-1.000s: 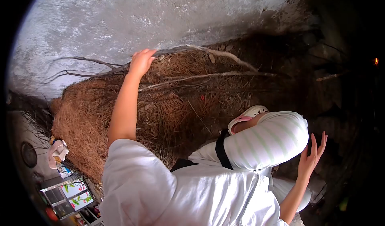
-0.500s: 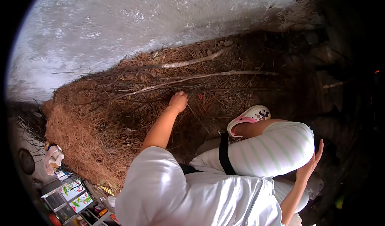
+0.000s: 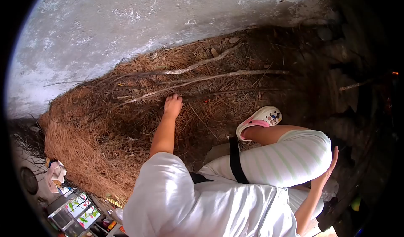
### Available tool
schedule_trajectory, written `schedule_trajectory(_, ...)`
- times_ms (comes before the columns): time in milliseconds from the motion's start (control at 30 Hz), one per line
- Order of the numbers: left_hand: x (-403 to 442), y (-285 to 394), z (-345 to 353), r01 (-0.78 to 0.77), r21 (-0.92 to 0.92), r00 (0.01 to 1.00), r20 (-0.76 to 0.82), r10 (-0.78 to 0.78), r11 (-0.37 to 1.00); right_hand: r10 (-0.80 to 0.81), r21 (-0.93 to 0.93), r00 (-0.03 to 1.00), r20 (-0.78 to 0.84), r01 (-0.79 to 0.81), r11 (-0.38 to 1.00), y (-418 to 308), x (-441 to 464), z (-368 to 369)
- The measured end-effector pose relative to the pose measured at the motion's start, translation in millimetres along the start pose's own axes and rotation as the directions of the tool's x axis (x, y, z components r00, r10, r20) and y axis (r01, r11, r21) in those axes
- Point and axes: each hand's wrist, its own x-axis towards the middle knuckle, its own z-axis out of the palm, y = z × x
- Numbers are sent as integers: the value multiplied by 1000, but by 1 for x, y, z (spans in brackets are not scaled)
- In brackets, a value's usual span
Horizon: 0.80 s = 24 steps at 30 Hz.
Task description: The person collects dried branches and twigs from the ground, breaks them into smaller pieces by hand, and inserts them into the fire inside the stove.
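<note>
My left hand (image 3: 173, 105) reaches into a heap of dry brown pine needles (image 3: 84, 148). Its fingers curl down at a thin dark branch (image 3: 235, 92); whatever lies under the fingertips is hidden. Just beyond it, two longer pale branches, one straighter (image 3: 219, 76) and one bent (image 3: 198, 64), lie across the needles. My right hand (image 3: 325, 176) rests against the side of my bent knee, in striped light trousers (image 3: 286, 159), fingers stretched out and holding nothing.
A rough grey wall (image 3: 126, 26) rises behind the heap. My foot in a white and pink clog (image 3: 261, 120) is beside the needles. At the lower left stand a cabinet with flower-patterned panels (image 3: 82, 209) and a pale cloth (image 3: 55, 174). A small orange glow (image 3: 394, 73) shows at the dark right.
My left hand has shifted left along the dark branch, deeper over the heap. The view has tilted slightly. My right hand stays at the knee.
</note>
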Motion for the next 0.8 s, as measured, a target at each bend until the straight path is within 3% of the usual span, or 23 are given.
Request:
schedule_trajectory(133, -44, -1, 2, -201, -160, 976, -118, 183, 966, 63, -53, 997, -31, -65, 996, -2, 3, -5)
schedule_trajectory(167, -54, 2, -4, -285, -120, 949, -177, 262, 951, 66, -58, 997, -31, -68, 996, 0, 4, -8)
schedule_trajectory(200, -63, 7, -10, -289, -122, 947, -179, 265, 949, 101, 8, 993, -69, -101, 995, 5, 7, -11)
schedule_trajectory(267, -78, 16, -24, -470, -208, 861, -323, 394, 858, 136, 74, 985, -108, -129, 989, 8, 15, -18)
schedule_trajectory(400, -101, 47, -75, -493, -345, 833, -453, 318, 799, 5, 38, 959, -285, 6, 999, -19, 45, -45)
schedule_trajectory(500, -112, 75, -116, -556, -390, 776, -561, 290, 734, -63, 250, 962, -267, 133, 959, -69, 63, -62)
schedule_trajectory(567, -122, 92, -147, -573, -394, 748, -609, 262, 719, -172, 304, 958, -230, 239, 922, -104, 72, -64)
schedule_trajectory(600, -127, 98, -161, -581, -408, 730, -643, 231, 704, -324, 278, 916, -238, 384, 881, -119, 78, -62)
schedule_trajectory(700, -142, 110, -189, -627, -391, 696, -670, 259, 673, -663, 134, 709, -241, 701, 701, -171, 95, -58)
schedule_trajectory(767, -155, 116, -203, -646, -402, 702, -645, 301, 649, -772, 46, 622, -130, 781, 622, -196, 100, -49)
schedule_trajectory(800, -160, 119, -207, -648, -398, 699, -649, 301, 649, -803, 47, 572, -167, 818, 573, -205, 103, -34)
